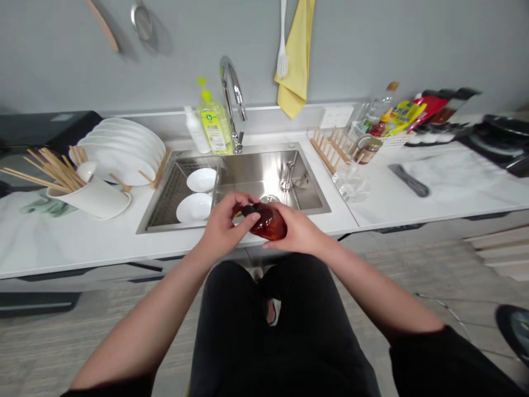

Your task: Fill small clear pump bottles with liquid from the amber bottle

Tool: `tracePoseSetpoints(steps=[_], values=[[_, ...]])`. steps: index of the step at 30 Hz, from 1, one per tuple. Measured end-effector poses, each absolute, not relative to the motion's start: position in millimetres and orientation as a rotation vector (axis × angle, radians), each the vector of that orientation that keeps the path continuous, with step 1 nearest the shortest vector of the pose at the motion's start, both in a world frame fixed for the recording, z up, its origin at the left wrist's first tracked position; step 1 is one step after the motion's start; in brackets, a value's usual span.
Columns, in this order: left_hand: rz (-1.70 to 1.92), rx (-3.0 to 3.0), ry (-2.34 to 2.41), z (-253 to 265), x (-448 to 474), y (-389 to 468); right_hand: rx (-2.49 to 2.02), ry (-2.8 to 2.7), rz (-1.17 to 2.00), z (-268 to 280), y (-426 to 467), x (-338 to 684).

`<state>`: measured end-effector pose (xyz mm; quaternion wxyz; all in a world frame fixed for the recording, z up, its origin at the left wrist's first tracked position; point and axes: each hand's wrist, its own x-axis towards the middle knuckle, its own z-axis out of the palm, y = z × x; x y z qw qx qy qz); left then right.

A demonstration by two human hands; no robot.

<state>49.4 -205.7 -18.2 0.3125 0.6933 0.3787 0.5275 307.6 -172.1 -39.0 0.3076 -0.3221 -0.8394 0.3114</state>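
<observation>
The left hand [225, 223] bends its fingers [244, 197] closely around the cap end of a red-brown bottle [273, 221]; the right hand [298, 227] wraps the other end, fingers parted only by the glass. The bottle is tilted above the sink's near edge, with no writing legible on it. Two white bowls [195, 207] sit in the sink's [256, 164] left side. To the right, a jar [367, 150] on the desk [363, 193] has a blurred label. Behind the sink, the soap [215, 128] bears a dark green square mark and unreadable print. Bluish characters on the yellow packet [400, 114] are illegible too.
</observation>
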Motion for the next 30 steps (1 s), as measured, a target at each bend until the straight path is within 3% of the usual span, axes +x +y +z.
tracePoseSetpoints(steps=[6, 12, 17, 23, 30], values=[[1.312, 2.311, 1.258, -4, 28, -85, -0.812, -2.445, 0.764, -19, -29, 288], [1.073, 2.339, 1.528, -50, 17, -8, -0.884, -2.523, 0.859, -66, 54, 264], [0.838, 2.348, 1.605, -86, 8, 15, -0.954, -2.511, 0.863, -106, 70, 263], [0.558, 2.436, 1.587, -89, 0, 16, -0.931, -2.516, 0.897, -116, 71, 266], [0.621, 2.326, 1.321, -90, -15, 15, -0.827, -2.547, 0.867, -113, 73, 268]])
